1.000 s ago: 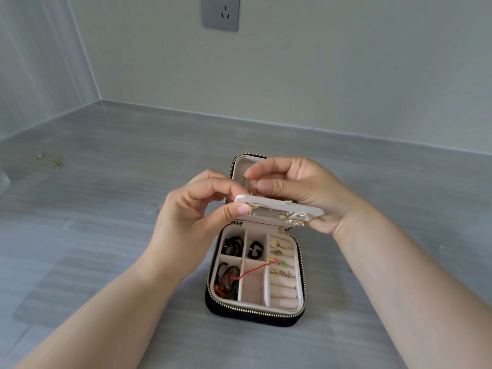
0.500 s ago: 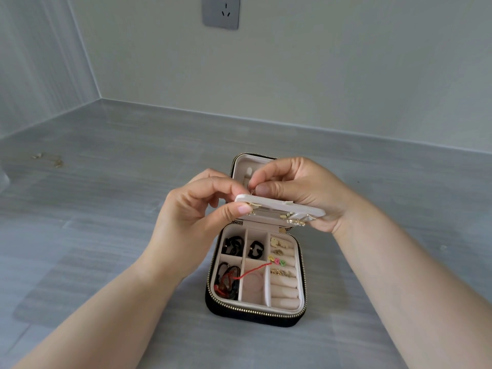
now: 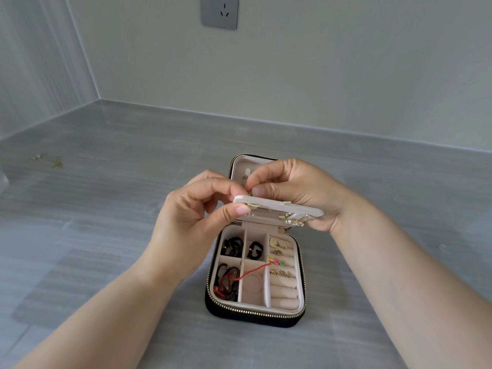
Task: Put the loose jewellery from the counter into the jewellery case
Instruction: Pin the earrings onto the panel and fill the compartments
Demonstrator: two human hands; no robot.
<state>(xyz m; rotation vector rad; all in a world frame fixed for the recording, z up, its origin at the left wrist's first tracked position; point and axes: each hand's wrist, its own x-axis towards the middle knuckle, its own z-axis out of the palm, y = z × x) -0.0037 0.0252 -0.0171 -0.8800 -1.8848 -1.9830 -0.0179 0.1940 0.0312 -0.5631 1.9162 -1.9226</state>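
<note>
The jewellery case [image 3: 253, 314] lies open on the grey worktop [image 3: 106, 209], its black zipped base nearest the person. Inside the base, the left compartments hold black pieces [image 3: 232, 247] and a red cord [image 3: 249, 274], which trails into the middle front compartment beside a pale pink ring [image 3: 253, 286]. The ring rolls [image 3: 283, 287] on the right carry several small gold and coloured pieces. Above the back half of the case, both hands hold the white earring panel [image 3: 279, 206] roughly level. The left hand [image 3: 191, 222] pinches the panel's left end between thumb and forefinger. The right hand [image 3: 300, 193] cradles the right end, its thumb and forefinger pressed together on the upper face over something too small to identify, probably an earring being fastened. Gold studs [image 3: 294, 222] show along the panel's underside. Behind the hands stands the upright lid [image 3: 241, 166]. Far to the left of the case, well apart from it, a thin gold chain or similar loose jewellery [image 3: 50, 161] lies on the worktop. On the wall beyond the case is a socket plate [image 3: 219, 12]. Assessment: the task is well advanced, with one fitting in hand and at least the far-left piece outstanding.
</note>
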